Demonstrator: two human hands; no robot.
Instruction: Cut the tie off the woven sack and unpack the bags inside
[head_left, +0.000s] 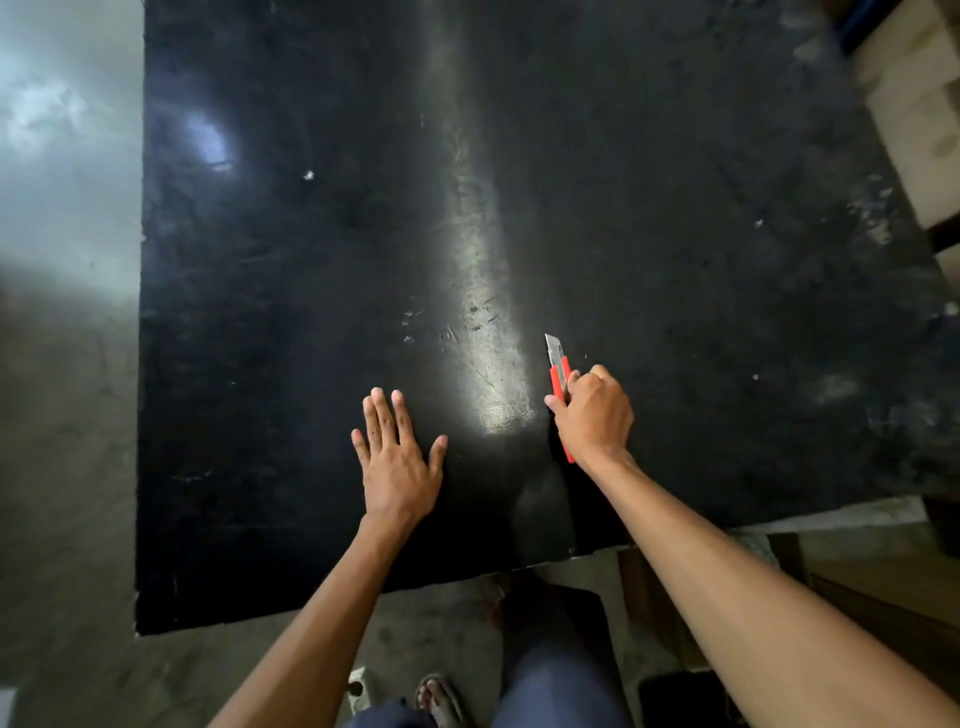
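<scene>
Red plastic snap-off utility knife (559, 375) with its silver blade run out: it sits in the right hand (596, 415), over the near middle of the table, just right of the bright streak of glare. The fingers are curled round the red handle, the thumb is laid along its left side, and the knuckles face up. The blade points to the far side and leans slightly left. A bit of the red tail pokes out near the wrist. Whether the knife touches the surface, I cannot tell.

Over to the left hand (399, 460): palm down and flat on the wide black scuffed tabletop (291, 312), holding nothing. The fingers are straight and pointing far, the three middle ones close together, the little finger and thumb splayed out to either side. It lies left of the knife hand, a little nearer, the two well apart with the glare between them.

Both bare forearms reach in from the near edge, the right one slanting in from the near right corner, the left one rising from near centre.

A small white scrap (308, 175) lies far left on the table. Grey concrete floor (62, 415) runs along the left. At the near edge there are dark blue trouser legs (561, 680) and a sandalled foot (439, 699).
</scene>
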